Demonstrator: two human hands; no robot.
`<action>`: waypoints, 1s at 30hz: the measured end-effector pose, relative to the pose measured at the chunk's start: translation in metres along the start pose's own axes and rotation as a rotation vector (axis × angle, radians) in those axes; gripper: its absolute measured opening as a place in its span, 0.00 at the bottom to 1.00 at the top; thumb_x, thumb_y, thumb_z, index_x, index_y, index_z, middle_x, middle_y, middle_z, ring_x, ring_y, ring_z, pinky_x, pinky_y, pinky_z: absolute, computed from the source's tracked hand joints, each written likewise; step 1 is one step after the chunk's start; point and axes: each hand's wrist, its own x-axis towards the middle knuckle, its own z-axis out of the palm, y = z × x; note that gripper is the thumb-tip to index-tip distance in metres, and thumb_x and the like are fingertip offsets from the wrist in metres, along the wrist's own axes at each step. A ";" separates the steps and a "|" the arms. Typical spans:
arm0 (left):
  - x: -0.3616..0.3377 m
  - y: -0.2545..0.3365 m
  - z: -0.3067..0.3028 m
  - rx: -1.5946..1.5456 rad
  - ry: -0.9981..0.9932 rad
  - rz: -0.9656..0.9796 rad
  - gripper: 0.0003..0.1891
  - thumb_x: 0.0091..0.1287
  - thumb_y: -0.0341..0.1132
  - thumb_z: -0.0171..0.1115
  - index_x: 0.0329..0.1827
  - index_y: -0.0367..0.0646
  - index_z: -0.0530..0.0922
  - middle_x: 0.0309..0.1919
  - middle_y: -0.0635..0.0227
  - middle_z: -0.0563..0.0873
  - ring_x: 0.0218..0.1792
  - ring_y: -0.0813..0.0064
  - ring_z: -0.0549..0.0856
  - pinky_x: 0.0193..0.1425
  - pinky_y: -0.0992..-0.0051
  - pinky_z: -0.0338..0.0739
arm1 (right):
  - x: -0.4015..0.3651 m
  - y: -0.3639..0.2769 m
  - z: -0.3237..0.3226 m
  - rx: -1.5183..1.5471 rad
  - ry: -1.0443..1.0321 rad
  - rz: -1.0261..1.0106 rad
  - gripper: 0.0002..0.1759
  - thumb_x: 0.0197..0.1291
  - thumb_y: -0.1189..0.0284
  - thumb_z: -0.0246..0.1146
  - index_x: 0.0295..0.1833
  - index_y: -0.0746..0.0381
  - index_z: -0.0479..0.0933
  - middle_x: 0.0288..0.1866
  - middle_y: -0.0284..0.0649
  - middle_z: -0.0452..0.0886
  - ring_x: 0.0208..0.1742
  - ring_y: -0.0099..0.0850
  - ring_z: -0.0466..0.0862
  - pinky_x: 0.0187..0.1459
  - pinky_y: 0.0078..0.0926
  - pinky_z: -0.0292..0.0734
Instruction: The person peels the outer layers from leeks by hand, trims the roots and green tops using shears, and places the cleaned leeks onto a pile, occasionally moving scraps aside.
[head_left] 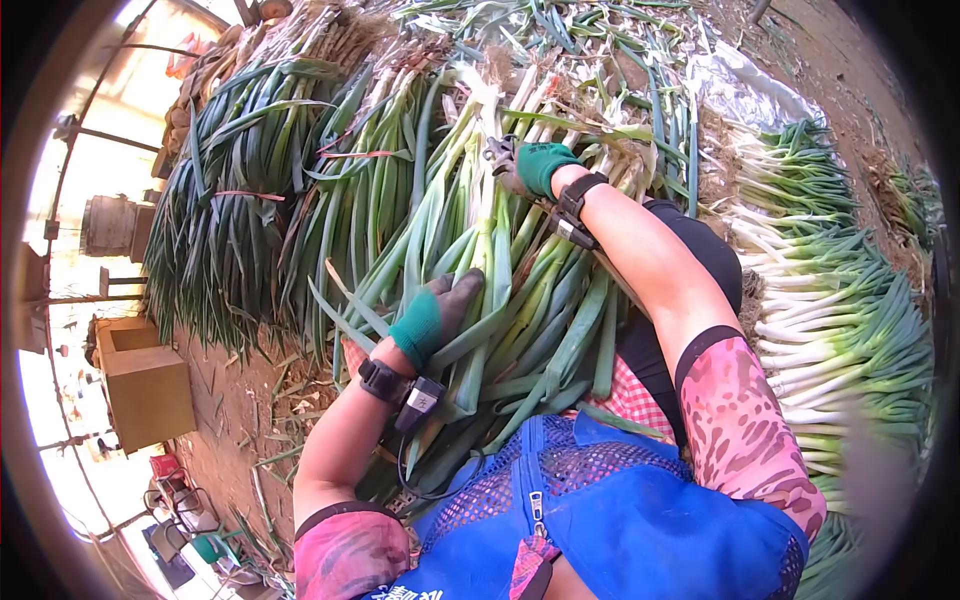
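In the head view, a large green onion [485, 165] with a pale stem and long leaves lies over a heap of loose green onions on my lap. My left hand [447, 312], in a green glove with dark grey fingers, is closed around its leafy part. Higher up, my right hand [535, 168], in a matching glove, has its fingers curled in beside the pale stem. Whether those fingers pinch a leaf or something else is hard to make out. Thick unpeeled leaves [570, 330] spread beneath both hands.
Tied bundles of green onions [250, 190] are stacked at the left. Cleaned green onions with white stems [790, 300] lie in a long row at the right, near silver sheeting [745, 90]. A cardboard box [150, 390] stands on the dirt floor at the left.
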 end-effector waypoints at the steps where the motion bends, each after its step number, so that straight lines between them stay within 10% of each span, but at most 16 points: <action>1: 0.001 -0.001 0.001 -0.009 0.007 0.045 0.34 0.69 0.58 0.55 0.55 0.27 0.76 0.45 0.42 0.85 0.50 0.56 0.85 0.57 0.66 0.75 | -0.004 -0.002 -0.001 -0.011 -0.013 0.004 0.31 0.57 0.50 0.57 0.53 0.66 0.80 0.53 0.55 0.83 0.54 0.47 0.84 0.56 0.40 0.77; 6: -0.057 0.065 0.000 0.434 -0.002 0.211 0.24 0.70 0.52 0.55 0.34 0.34 0.73 0.26 0.42 0.81 0.33 0.43 0.83 0.39 0.54 0.75 | -0.046 0.005 -0.018 -0.002 0.011 0.065 0.32 0.54 0.51 0.58 0.52 0.68 0.78 0.49 0.58 0.83 0.51 0.50 0.85 0.53 0.42 0.78; 15: -0.041 0.087 -0.033 0.782 -0.350 0.142 0.27 0.68 0.54 0.60 0.48 0.34 0.79 0.33 0.51 0.87 0.36 0.55 0.86 0.42 0.63 0.78 | -0.134 0.040 -0.006 0.082 -0.109 0.208 0.29 0.57 0.51 0.57 0.53 0.65 0.79 0.50 0.59 0.82 0.49 0.53 0.84 0.54 0.43 0.78; 17: 0.004 0.086 -0.062 0.612 -0.253 -0.099 0.28 0.67 0.56 0.61 0.45 0.32 0.82 0.34 0.52 0.88 0.38 0.60 0.87 0.45 0.64 0.78 | -0.145 0.038 -0.004 0.148 -0.181 0.217 0.30 0.56 0.51 0.57 0.53 0.66 0.79 0.50 0.61 0.82 0.48 0.54 0.84 0.52 0.43 0.78; 21: 0.101 0.039 -0.103 0.733 0.437 0.166 0.29 0.63 0.59 0.61 0.42 0.36 0.84 0.37 0.49 0.88 0.40 0.54 0.87 0.50 0.62 0.79 | -0.144 0.055 0.037 0.318 -0.056 0.314 0.28 0.56 0.49 0.58 0.46 0.64 0.80 0.40 0.62 0.82 0.45 0.54 0.84 0.46 0.44 0.79; 23: 0.111 0.036 -0.078 0.391 0.296 0.142 0.29 0.62 0.60 0.62 0.43 0.38 0.84 0.36 0.49 0.87 0.43 0.54 0.86 0.51 0.63 0.78 | -0.132 0.077 0.072 0.301 0.056 0.222 0.26 0.57 0.49 0.58 0.47 0.61 0.80 0.38 0.61 0.82 0.43 0.54 0.83 0.46 0.43 0.78; 26: 0.086 0.069 -0.036 0.561 0.086 0.282 0.30 0.65 0.58 0.61 0.46 0.33 0.82 0.36 0.52 0.87 0.40 0.62 0.86 0.47 0.65 0.77 | -0.138 0.062 0.055 0.483 0.081 0.384 0.29 0.55 0.47 0.58 0.50 0.61 0.80 0.37 0.62 0.81 0.43 0.55 0.83 0.47 0.44 0.77; 30: 0.069 0.091 0.000 0.872 -0.193 0.211 0.46 0.55 0.62 0.69 0.63 0.28 0.68 0.51 0.40 0.83 0.55 0.48 0.83 0.60 0.61 0.75 | -0.144 0.055 0.046 0.348 0.145 0.483 0.39 0.51 0.47 0.63 0.56 0.71 0.76 0.48 0.63 0.82 0.49 0.55 0.83 0.53 0.42 0.78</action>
